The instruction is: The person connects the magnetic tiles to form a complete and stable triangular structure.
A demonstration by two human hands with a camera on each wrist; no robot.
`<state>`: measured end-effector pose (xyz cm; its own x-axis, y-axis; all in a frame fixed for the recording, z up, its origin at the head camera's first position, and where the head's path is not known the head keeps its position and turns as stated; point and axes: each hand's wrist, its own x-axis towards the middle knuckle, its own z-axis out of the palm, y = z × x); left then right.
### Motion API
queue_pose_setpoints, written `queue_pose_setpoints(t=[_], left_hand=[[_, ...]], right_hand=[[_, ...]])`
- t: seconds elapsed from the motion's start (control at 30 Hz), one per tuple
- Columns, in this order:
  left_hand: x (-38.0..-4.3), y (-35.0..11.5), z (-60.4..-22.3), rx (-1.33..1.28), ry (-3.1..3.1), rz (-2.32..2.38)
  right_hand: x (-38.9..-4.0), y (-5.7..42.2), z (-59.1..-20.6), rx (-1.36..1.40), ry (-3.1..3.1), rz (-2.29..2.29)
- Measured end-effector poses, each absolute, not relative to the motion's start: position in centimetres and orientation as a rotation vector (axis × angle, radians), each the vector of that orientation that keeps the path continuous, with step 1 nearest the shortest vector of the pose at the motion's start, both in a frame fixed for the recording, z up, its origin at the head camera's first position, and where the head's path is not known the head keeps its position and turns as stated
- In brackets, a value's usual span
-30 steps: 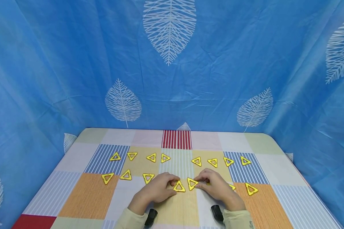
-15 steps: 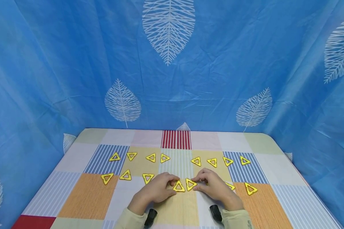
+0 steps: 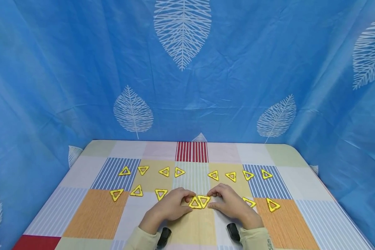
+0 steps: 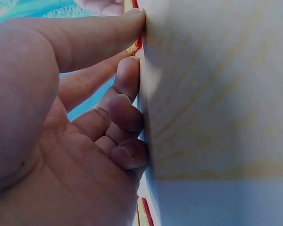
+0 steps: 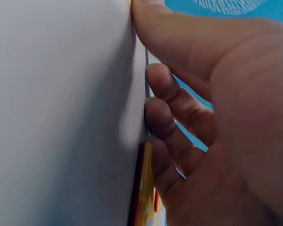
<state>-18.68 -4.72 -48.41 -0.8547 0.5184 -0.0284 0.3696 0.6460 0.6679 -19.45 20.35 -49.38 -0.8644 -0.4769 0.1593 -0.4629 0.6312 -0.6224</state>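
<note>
Two hollow yellow triangular tiles lie side by side in front of me in the head view, edges together. My left hand [image 3: 172, 207] pinches the left tile [image 3: 195, 203] by its left side, thumb near and index finger far. My right hand [image 3: 229, 203] has thumb and index fingertip at the outer edge of the right tile [image 3: 203, 200]. In the left wrist view, the left thumb [image 4: 104, 37] and curled fingers rest down on the cloth. In the right wrist view, another yellow tile [image 5: 144, 188] with a red edge lies beside the right little finger.
Several like tiles lie in a far row, among them one tile [image 3: 164, 171] left and one tile [image 3: 231, 176] right. Nearer tiles flank the hands, such as a tile [image 3: 115, 194] and a tile [image 3: 272, 205]. A patchwork cloth [image 3: 187, 229] covers the table; blue curtains [image 3: 231, 80] enclose it.
The right hand has moved slightly left, turning its tile and bringing it against the left one, closing the gap between them. The left hand has stayed in place.
</note>
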Motion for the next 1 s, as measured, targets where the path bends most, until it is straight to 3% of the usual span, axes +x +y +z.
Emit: queue_pose_setpoints(t=[0.47,1.0], left_hand=[[-18.6,-4.8,-48.5,0.765,2.650,0.993],[-18.7,-4.5,-48.2,0.774,2.659,1.004]], right_hand=[[-19.2,19.5,-49.4,-0.775,2.858,-0.996],[-19.3,19.0,-49.0,-0.680,2.552,-1.356]])
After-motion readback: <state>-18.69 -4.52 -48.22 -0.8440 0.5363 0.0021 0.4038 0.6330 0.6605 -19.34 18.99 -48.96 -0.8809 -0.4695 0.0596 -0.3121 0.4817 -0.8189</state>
